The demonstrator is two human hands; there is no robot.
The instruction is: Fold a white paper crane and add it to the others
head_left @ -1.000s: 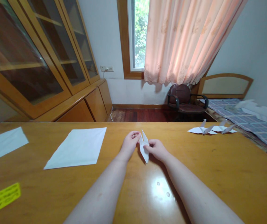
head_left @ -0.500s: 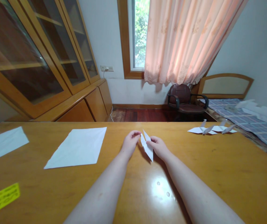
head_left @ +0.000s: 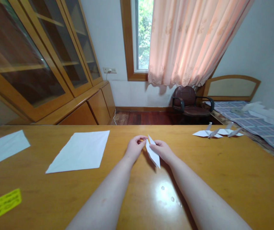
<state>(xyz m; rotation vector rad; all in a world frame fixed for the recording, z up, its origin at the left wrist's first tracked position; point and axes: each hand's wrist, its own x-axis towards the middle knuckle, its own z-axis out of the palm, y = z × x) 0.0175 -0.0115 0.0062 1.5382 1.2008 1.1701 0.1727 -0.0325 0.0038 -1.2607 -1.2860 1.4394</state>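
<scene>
Between my hands, just above the wooden table, is a narrow piece of folded white paper with two pointed flaps at its far end. My right hand grips its right side, thumb on top and fingers behind. At the tip of the left flap, my left hand pinches with thumb and forefinger. The underside of the folded paper is hidden from me.
Two folded paper cranes stand at the table's far right. On the left lie a large white sheet, another white sheet and a yellow label. Beyond the table are an office chair and a bed.
The folded paper has shifted slightly right and toward me. My left hand has moved a little to the right with it, while the right hand stays nearly in place.
</scene>
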